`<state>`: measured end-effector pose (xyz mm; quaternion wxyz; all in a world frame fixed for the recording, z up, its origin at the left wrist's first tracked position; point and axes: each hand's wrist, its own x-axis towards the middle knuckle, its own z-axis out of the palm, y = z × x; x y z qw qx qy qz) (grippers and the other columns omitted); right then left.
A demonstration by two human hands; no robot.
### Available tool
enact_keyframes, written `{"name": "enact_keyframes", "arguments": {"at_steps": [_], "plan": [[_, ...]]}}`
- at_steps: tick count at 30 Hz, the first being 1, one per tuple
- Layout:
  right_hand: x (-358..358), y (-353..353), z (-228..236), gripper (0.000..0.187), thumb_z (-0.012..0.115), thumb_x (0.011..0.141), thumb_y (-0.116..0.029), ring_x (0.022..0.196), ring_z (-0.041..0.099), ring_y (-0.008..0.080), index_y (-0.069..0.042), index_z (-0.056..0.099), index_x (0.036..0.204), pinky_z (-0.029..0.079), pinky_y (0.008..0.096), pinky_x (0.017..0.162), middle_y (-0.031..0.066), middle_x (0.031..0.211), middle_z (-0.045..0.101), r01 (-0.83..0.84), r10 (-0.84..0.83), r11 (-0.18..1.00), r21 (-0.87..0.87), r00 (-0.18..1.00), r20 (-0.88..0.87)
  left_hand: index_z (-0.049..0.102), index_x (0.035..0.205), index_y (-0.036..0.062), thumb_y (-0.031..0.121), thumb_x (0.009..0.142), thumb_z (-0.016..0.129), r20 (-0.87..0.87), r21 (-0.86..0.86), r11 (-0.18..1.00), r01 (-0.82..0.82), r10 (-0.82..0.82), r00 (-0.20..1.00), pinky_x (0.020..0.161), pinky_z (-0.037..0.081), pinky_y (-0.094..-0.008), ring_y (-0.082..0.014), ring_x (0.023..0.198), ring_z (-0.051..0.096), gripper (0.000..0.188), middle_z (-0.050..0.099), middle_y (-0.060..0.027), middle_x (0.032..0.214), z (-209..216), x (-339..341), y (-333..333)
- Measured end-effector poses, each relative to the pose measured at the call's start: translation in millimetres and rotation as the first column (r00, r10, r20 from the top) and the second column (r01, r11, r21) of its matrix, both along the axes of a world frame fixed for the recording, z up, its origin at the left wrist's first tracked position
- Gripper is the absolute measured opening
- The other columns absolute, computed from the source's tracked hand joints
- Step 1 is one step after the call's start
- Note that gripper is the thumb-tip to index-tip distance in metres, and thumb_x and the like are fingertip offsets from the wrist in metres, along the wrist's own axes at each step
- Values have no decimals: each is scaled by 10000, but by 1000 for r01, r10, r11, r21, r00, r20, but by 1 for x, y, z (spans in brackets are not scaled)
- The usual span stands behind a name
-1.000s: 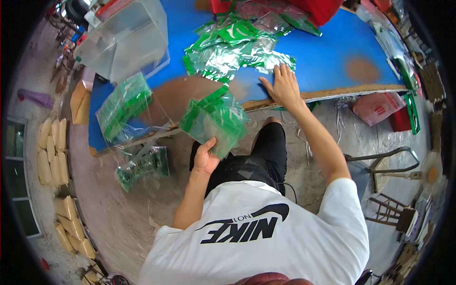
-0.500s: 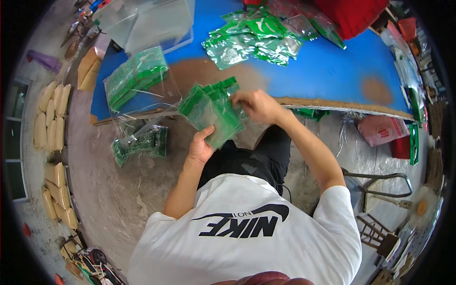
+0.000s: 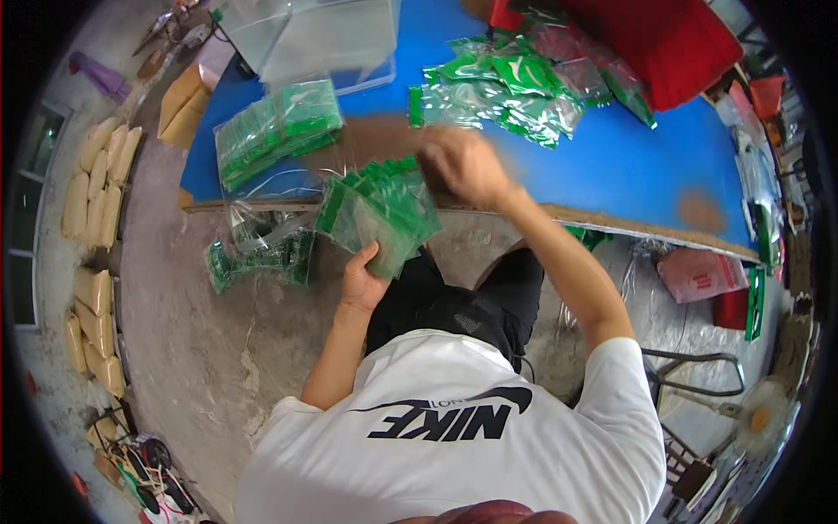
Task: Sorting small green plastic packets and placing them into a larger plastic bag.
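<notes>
My left hand (image 3: 363, 278) is closed on the lower end of a fanned stack of clear plastic bags (image 3: 384, 214) with green bands, held in front of the table edge. My right hand (image 3: 470, 166) hovers over the table's near edge, just right of the stack and apart from it. Motion smears its fingers, so whether they hold anything is hidden. Beyond it lies a loose pile of green and clear packets (image 3: 506, 87). To the left, a neat stack of green-banded bags (image 3: 281, 127) rests on the blue table (image 3: 611, 166).
A clear plastic bin (image 3: 323, 39) stands at the back left and red cloth (image 3: 668, 52) at the back right. Below the table's left edge hangs a clear bag with green packets (image 3: 266, 258). A fan (image 3: 761, 415) and a metal-framed chair (image 3: 698, 371) are at the right.
My right hand has moved up and away from the fanned stack, toward the packet pile. A green-edged bag now shows at the pile's left side. The whole view has shifted slightly.
</notes>
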<state>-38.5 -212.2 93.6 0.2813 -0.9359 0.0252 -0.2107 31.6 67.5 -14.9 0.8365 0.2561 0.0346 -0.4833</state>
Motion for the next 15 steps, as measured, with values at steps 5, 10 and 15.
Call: {"name": "enact_keyframes", "arguments": {"at_steps": [5,10,15], "plan": [[16,-20,-31,708,493,980,-522,1439,299,426,33,450,1417,216,546,1190,246,1500,414,209,-347,829,-520,920,-184,535,1342,22,63,818,723,-4,-57,998,27,-27,1000,1116,414,-416,-274,1239,564,558,607,-107,1307,10,-7,0],[-11,41,-14,505,543,974,-395,1299,425,425,-14,560,1306,270,567,1146,230,1266,532,12,-50,920,-393,995,-86,530,1347,22,52,820,714,-36,-81,997,-9,6,999,1120,412,-417,-274,1236,566,558,605,-107,1312,6,-10,9],[-20,34,-21,233,535,976,-56,1054,614,329,-11,615,1190,502,404,896,162,1120,583,-24,8,972,232,998,67,523,1342,6,8,876,655,-125,-172,985,-31,10,992,1127,413,-427,-275,1256,560,484,600,-121,1327,6,-7,-5]]}}
